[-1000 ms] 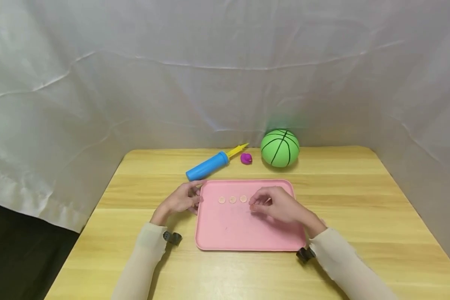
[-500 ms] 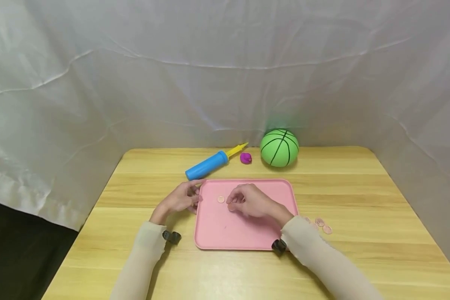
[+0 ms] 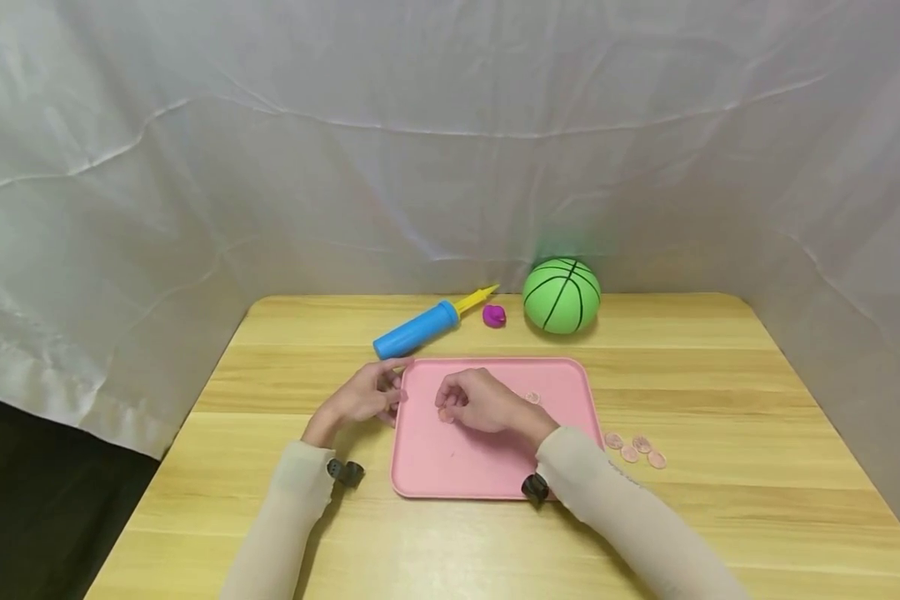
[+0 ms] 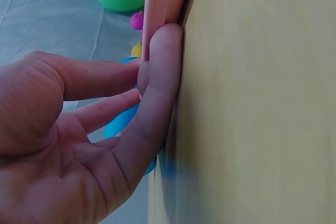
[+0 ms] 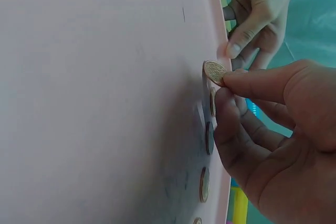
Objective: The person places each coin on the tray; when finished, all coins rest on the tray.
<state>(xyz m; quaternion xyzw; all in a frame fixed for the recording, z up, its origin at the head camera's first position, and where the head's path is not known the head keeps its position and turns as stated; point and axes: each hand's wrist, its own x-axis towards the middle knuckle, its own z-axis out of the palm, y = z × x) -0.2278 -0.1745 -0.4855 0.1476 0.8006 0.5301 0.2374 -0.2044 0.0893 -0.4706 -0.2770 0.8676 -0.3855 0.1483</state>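
Note:
Between the thumb and forefinger of my right hand (image 3: 480, 402) is a coin (image 5: 214, 72), held low over the left part of the pink tray (image 3: 495, 483). In the right wrist view, a row of coins (image 5: 204, 184) lies on the tray below and past this hand. In the head view the hand hides most of the row; one coin (image 3: 532, 398) shows to its right. My left hand (image 3: 363, 394) grips the tray's left edge; the left wrist view has its thumb at the rim (image 4: 152, 14) and a finger along the tray's side, close to the tabletop.
Several loose coins (image 3: 630, 453) lie on the wooden table (image 3: 720, 375) just right of the tray. Behind it are a blue hand pump (image 3: 416, 332) with a yellow nozzle, a small purple duck (image 3: 494, 316) and a green ball (image 3: 562, 297). A grey curtain (image 3: 450, 192) hangs beyond.
My right hand has moved left across the tray with a coin, covering coins visible earlier. The loose coins right of the tray have come out from behind the right arm. The left hand stays put.

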